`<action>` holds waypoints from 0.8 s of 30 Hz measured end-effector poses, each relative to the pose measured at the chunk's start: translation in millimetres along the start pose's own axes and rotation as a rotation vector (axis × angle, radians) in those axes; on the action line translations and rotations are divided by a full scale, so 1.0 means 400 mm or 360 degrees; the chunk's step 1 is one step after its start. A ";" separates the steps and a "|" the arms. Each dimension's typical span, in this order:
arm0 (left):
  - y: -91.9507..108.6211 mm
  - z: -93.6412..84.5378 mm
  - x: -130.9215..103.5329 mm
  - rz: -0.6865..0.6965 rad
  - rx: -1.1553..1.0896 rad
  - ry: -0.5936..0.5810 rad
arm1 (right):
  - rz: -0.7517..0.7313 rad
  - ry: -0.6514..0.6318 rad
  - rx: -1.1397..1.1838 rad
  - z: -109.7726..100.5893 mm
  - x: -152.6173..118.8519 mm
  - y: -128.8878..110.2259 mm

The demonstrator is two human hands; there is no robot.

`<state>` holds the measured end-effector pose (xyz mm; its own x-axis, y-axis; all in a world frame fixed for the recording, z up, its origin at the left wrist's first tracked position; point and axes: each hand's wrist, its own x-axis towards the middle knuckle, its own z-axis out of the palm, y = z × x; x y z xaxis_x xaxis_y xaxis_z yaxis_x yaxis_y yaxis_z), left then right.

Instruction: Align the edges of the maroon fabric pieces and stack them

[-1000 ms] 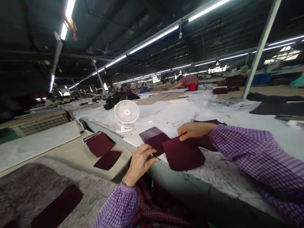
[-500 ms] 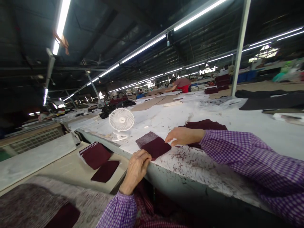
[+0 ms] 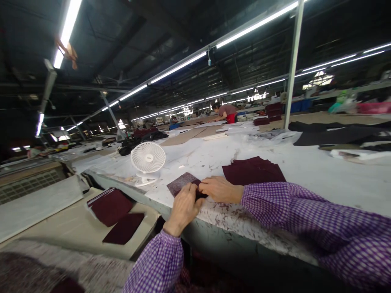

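Note:
At the near edge of the white-covered table, a small fabric piece lies with its grey speckled part showing at the far left. Its maroon part is mostly hidden beneath my hands. My left hand has curled fingers pinching the cloth from the near side. From the right, my right hand meets it, fingertips bunched on the same maroon part, close to the left fingertips. Just beyond my right forearm is a fanned pile of maroon fabric pieces.
A white desk fan stands left of the fabric. Lower left, a beige surface carries a maroon stack and a separate maroon piece. A metal post rises at the right. Farther back, a person bends over the table.
My right hand has moved left and closed its fingertips on the maroon cloth beside my left hand. My left hand has come further over the cloth. The whole view has shifted slightly.

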<state>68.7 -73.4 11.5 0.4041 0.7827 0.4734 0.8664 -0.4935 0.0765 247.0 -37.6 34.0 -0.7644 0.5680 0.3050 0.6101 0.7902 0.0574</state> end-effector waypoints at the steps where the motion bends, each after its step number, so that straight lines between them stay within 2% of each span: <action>1: 0.002 0.010 0.010 -0.0044 -0.0043 -0.0037 | 0.0014 -0.0039 0.0104 -0.019 -0.001 0.021; 3: 0.002 0.024 0.022 -0.0154 -0.0081 -0.0096 | 0.0180 -0.0127 0.0222 -0.065 -0.013 0.084; 5: 0.004 0.026 0.028 -0.0217 -0.0063 -0.0136 | 0.0632 -0.0228 0.0002 -0.109 -0.038 0.161; 6: 0.008 0.023 0.030 -0.0234 -0.0041 -0.0152 | 0.0769 -0.0270 -0.0071 -0.125 -0.053 0.198; 9: 0.032 0.013 0.042 -0.0251 0.0099 -0.0198 | 0.1036 -0.0389 -0.0192 -0.143 -0.100 0.286; 12: 0.056 0.017 0.059 -0.0266 0.0250 -0.0249 | 0.1111 -0.0460 -0.0189 -0.126 -0.124 0.323; 16: 0.057 0.040 0.066 -0.0314 0.0253 -0.0252 | 0.1072 -0.0440 -0.0127 -0.114 -0.116 0.327; 21: 0.045 0.055 0.057 -0.0313 0.0229 -0.0159 | 0.0985 -0.0414 0.0003 -0.162 -0.123 0.328; 24: 0.035 0.054 0.055 -0.0331 0.0202 -0.0124 | 0.1048 -0.0402 -0.0003 -0.192 -0.148 0.342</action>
<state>96.0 -54.8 4.0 0.2302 0.8918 0.3894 0.9612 -0.2709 0.0522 391.7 19.4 96.8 -0.2609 0.9642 0.0469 0.9627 0.2635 -0.0617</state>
